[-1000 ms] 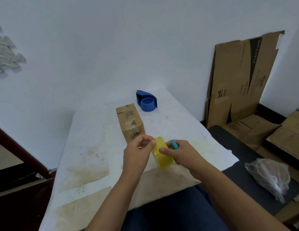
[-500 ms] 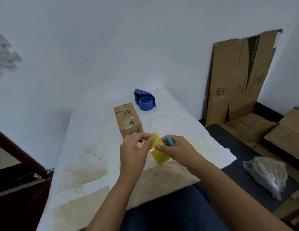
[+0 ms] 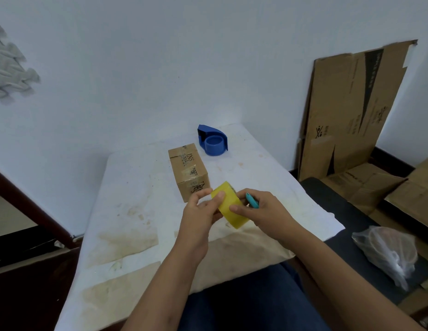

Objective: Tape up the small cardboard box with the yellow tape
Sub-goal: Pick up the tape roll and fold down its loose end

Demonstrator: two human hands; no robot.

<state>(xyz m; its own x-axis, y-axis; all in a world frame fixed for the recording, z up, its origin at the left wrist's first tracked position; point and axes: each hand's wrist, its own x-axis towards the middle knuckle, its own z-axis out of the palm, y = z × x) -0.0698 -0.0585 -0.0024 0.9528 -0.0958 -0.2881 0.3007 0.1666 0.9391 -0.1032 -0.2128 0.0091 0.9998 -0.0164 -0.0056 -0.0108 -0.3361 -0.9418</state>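
We see the yellow tape roll (image 3: 230, 207) held up between both hands, just above the near part of the white-covered table (image 3: 136, 199). The left hand (image 3: 199, 212) grips the roll's left edge, its thumb pressed on the yellow outer face near the top. The right hand (image 3: 263, 211) clasps the roll from the right, thumb laid across the face lower down, and it also holds a small teal object (image 3: 252, 201) tucked between its fingers (we cannot tell what it is). We cannot tell whether a free end of tape has been lifted.

The small cardboard box (image 3: 187, 170) lies on the table just beyond the hands, closed, its long side running away from us and its near end partly hidden by the left fingers. Beyond it, near the wall, sits a blue tape dispenser (image 3: 213, 140), apart from the box.

To the right of the table, flattened cardboard sheets (image 3: 351, 108) lean against the wall, and a clear plastic bag (image 3: 387, 252) lies on a dark surface.
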